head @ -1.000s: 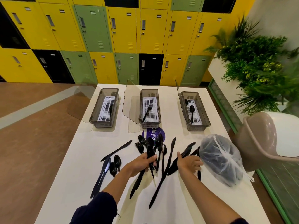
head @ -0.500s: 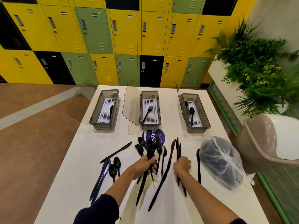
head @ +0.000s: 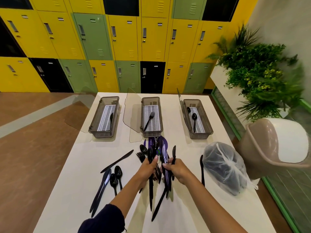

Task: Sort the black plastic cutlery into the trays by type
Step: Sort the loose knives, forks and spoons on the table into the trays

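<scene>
Glossy black plastic cutlery (head: 118, 172); smoky see-through plastic trays (head: 151, 134); smooth matt white tabletop (head: 75, 182); thin crinkled plastic bag (head: 223, 165); painted metal lockers (head: 124, 39).

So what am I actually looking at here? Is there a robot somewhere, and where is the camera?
No robot and no machine grip: a person works with bare hands. The one camera sits on their head, looking forward and down, so the arms reaching in from below are theirs. The left hand and the right hand each grip a bunch of black plastic cutlery at the middle of the white table. At the far end stand three grey trays: the left tray holds a knife, the middle tray a fork, the right tray spoons. More loose knives and loose spoons lie to the left, and a tied plastic bag to the right.
</scene>
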A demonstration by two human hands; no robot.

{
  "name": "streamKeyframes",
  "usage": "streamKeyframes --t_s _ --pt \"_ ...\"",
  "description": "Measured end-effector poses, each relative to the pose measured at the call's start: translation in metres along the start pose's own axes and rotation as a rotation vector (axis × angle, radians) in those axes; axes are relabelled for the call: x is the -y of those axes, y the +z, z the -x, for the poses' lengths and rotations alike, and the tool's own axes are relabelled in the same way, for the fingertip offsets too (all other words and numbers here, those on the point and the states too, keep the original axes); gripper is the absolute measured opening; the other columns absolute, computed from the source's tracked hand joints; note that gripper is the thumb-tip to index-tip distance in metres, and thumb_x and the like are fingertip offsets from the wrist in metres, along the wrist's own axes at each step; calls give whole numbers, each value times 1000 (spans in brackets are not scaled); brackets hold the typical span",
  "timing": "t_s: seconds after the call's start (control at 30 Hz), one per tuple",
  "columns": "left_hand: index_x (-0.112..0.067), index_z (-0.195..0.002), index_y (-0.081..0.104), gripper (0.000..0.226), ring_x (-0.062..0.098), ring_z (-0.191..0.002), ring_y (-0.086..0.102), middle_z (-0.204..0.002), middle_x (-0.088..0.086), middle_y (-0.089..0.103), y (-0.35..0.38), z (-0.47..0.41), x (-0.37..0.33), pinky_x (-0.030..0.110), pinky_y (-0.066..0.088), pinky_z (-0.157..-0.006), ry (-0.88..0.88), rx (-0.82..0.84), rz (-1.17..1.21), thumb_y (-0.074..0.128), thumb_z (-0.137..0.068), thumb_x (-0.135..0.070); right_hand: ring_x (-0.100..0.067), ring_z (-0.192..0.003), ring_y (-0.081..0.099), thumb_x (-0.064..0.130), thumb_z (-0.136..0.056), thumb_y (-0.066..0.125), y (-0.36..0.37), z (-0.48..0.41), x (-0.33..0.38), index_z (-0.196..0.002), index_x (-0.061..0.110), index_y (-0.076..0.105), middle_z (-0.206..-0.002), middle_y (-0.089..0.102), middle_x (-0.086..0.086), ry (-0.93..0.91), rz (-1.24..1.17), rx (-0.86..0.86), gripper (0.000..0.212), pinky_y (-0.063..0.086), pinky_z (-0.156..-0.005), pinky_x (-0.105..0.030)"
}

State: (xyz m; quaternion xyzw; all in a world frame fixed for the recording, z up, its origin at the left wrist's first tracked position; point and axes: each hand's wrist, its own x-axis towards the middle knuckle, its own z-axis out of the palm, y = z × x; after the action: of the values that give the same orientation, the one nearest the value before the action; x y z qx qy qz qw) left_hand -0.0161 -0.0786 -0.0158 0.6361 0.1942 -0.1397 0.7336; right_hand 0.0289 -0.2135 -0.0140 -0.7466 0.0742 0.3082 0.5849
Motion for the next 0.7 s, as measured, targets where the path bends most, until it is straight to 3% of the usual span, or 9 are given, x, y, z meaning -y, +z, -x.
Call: streamKeyframes --t_s 0.03,0.07,0.1,0.2,0.3,0.43,0.53,0.6,0.7 --pt "-16 -132 52 43 35 -111 53 -115 24 62 -1 -1 -1 38 56 -79 27 7 12 49 -96 -41 -15 -70 65 1 -91 58 1 4 5 -88 6 61 -77 66 -9 -21 -7 41 6 55 -70 -24" --pt "-19 -128 56 45 35 -108 61 -113 16 68 -2 -2 -2 41 54 -86 37 10 26 53 -92 -47 -14 -70 64 1 -91 58 2 8 8 -84 8 61 -75 65 -7 -41 3 79 10 54 -70 -21" --pt "-18 -121 61 45 23 -90 70 -107 9 72 -3 -2 -3 39 56 -79 45 8 50 58 -88 -49 -15 -69 62 2 -92 57 4 12 12 -81 9 60 -73 64 -7 -62 11 125 13 53 -70 -20" --pt "-7 -95 68 38 17 -51 58 -79 12 67 -3 -2 -6 25 47 -47 40 -44 127 71 -80 -42 -17 -72 62 6 -96 52 8 19 16 -79 8 59 -71 64 -7 -112 66 260 18 51 -79 -20" --pt "-5 -91 70 29 19 -61 66 -78 12 71 -4 -1 -8 26 51 -53 21 -91 193 70 -83 -33 -16 -82 63 12 -99 48 10 21 19 -90 7 57 -81 64 -6 -133 105 312 13 51 -85 -23" --pt "-8 -82 66 25 15 -61 63 -68 4 68 -11 -3 -10 23 48 -59 10 -129 250 63 -88 -32 -9 -61 57 22 -104 36 9 26 30 -92 9 56 -73 56 -3 -41 2 315 27 52 -62 -20" --pt "-10 -86 65 26 21 -72 60 -77 7 68 -15 -3 -14 29 45 -66 8 -75 294 62 -88 -35 -7 -52 59 29 -104 31 3 24 34 -99 9 59 -76 63 -5 -19 1 203 34 48 -52 -18" --pt "-10 -88 63 22 21 -83 64 -87 5 70 -16 -2 -16 32 50 -75 -10 -8 354 55 -95 -30 -3 -43 46 33 -102 38 -1 22 33 -101 9 60 -74 61 -4 -40 34 114 33 35 -43 -15" --pt "-8 -90 62 21 21 -90 63 -86 5 65 -15 -4 -16 46 49 -96 -28 53 456 52 -96 -26 1 -44 42 40 -94 54 -1 25 31 -97 14 62 -75 58 2 -46 119 127 27 29 -49 -16"
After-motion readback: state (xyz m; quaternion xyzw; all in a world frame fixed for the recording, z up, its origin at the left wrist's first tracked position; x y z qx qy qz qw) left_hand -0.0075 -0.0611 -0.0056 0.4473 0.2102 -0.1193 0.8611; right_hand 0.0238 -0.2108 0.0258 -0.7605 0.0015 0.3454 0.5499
